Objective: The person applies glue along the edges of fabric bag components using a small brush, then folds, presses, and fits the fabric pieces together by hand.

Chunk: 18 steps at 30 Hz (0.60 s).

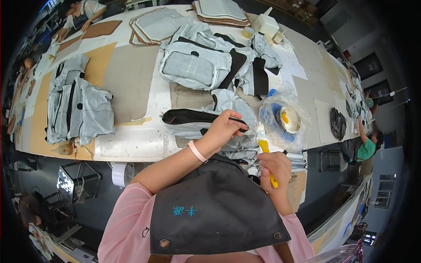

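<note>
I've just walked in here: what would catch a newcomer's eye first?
Probably the bright yellow brush in the person's right hand, its bristles near the end of a long black strap held in the left hand. Next might be the large pale grey bag beyond the hands, near the middle of the table, with a second grey bag lying off to the left.

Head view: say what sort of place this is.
Probably a bag-making workshop: unfinished-looking pale grey bags and stacked panels lie on a long worktable, and the right hand holds a yellow-handled brush.
</note>
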Each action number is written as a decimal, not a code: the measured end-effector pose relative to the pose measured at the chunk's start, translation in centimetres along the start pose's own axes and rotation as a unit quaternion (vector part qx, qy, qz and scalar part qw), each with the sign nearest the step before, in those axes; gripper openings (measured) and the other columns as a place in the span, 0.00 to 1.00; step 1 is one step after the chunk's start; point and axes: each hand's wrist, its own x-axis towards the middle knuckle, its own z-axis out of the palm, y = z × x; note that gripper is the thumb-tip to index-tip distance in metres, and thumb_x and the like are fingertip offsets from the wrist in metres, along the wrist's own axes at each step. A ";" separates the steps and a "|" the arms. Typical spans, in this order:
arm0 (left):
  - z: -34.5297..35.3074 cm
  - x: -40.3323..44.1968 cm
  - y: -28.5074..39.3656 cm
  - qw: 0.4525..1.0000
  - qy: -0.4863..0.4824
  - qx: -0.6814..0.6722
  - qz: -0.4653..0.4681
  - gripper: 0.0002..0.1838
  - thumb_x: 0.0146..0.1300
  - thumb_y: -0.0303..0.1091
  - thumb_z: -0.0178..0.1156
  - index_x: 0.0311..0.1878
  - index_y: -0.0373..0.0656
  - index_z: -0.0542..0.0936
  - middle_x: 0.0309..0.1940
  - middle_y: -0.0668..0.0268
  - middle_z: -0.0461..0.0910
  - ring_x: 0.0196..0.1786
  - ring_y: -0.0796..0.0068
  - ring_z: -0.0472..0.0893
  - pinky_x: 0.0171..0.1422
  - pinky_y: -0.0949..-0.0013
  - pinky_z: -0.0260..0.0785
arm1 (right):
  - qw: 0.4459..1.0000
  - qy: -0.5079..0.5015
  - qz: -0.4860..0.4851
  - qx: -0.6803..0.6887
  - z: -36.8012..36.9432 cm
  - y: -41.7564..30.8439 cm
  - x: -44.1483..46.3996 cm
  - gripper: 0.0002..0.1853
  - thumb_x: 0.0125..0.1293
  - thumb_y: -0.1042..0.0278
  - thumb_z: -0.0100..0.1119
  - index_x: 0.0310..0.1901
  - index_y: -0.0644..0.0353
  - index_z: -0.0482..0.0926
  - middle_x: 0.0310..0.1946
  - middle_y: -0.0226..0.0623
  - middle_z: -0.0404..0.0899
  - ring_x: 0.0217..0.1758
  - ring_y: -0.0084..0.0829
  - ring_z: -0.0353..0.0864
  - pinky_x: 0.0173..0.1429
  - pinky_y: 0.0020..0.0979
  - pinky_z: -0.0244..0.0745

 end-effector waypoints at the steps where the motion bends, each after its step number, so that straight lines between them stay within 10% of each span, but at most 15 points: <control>1: 0.0 0.0 0.1 1.000 0.000 -0.001 -0.002 0.16 0.61 0.29 0.55 0.51 0.39 0.67 0.40 0.62 0.81 0.31 0.84 0.74 0.34 0.80 0.63 | 1.000 -0.005 -0.004 0.011 -0.3 -0.3 0.0 0.09 0.48 0.77 0.58 0.33 0.61 0.73 0.32 0.40 0.81 0.22 0.35 0.75 0.28 0.31 0.68; 18: 0.8 -1.6 -2.1 0.995 -0.056 0.020 0.084 0.22 0.58 0.19 0.52 0.56 0.39 0.62 0.43 0.61 0.73 0.38 0.78 0.79 0.42 0.77 0.70 | 0.932 0.202 0.255 0.161 -0.8 -0.8 -0.2 0.03 0.65 0.76 0.50 0.37 0.66 0.70 0.42 0.48 0.76 0.25 0.22 0.74 0.33 0.22 0.72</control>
